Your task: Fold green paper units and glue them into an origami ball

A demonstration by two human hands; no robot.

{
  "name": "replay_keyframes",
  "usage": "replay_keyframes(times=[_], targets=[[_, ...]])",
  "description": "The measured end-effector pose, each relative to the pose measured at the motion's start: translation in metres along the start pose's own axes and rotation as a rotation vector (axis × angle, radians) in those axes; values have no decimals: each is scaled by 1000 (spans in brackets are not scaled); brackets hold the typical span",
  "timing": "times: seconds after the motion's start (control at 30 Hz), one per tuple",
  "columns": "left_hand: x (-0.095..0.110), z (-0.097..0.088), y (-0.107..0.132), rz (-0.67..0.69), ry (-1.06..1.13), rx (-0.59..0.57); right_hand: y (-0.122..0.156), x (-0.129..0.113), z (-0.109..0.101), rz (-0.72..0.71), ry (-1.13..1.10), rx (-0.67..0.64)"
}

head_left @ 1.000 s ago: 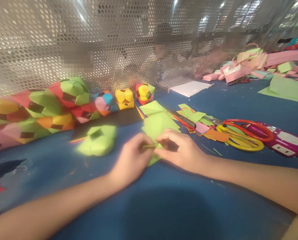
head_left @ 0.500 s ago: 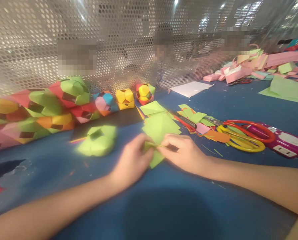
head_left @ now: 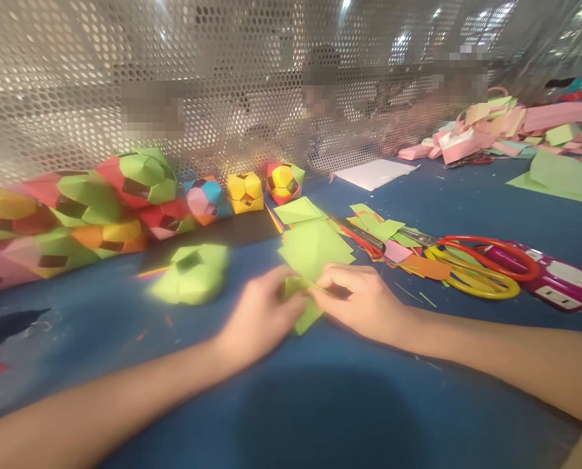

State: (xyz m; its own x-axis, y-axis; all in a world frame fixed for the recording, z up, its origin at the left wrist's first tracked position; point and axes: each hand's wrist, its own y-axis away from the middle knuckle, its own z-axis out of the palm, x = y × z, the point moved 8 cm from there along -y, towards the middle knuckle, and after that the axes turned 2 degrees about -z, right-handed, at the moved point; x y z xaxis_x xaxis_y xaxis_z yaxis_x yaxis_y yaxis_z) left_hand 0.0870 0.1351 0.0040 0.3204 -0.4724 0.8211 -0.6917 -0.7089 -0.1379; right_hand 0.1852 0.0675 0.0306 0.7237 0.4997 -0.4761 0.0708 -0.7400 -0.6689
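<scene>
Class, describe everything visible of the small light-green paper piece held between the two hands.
The small light-green paper piece looks thin, matte and plain. It appears folded near its upper edge, though the fingers and blur hide the exact creases. The fingers of the left hand and right hand pinch it from either side. A tapering part hangs out below, seen against the blue tabletop; whether it touches is unclear. It sits just nearer than the flat light-green paper sheets.
</scene>
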Motion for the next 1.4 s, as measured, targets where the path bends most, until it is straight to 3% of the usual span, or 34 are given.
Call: replay_keyframes(times=[0.13, 0.4, 0.6, 0.8, 0.93, 1.07, 1.2, 1.4], targets=[[-3, 3, -1, -30, 32, -45, 0, 4, -1, 44, -26, 25], [1, -1, -2, 24, 6, 6, -2, 0, 0, 23, -32, 1], [1, 3, -2, 1, 46, -43, 0, 1, -2, 13, -45, 29], [-5, -1, -4, -16, 32, 6, -1, 5, 3, 80, -155, -59], [-2, 3, -2, 9, 47, -29, -7, 21, -9, 175, -117, 18], [1, 8, 0, 25, 60, -95, -21, 32, -27, 150, -5, 104], [1, 8, 1, -7, 78, -87, -36, 45, -21, 201, 33, 3], [3, 10, 4, 10, 160, -105, -50, 69, 20, 209, 271, -265]])
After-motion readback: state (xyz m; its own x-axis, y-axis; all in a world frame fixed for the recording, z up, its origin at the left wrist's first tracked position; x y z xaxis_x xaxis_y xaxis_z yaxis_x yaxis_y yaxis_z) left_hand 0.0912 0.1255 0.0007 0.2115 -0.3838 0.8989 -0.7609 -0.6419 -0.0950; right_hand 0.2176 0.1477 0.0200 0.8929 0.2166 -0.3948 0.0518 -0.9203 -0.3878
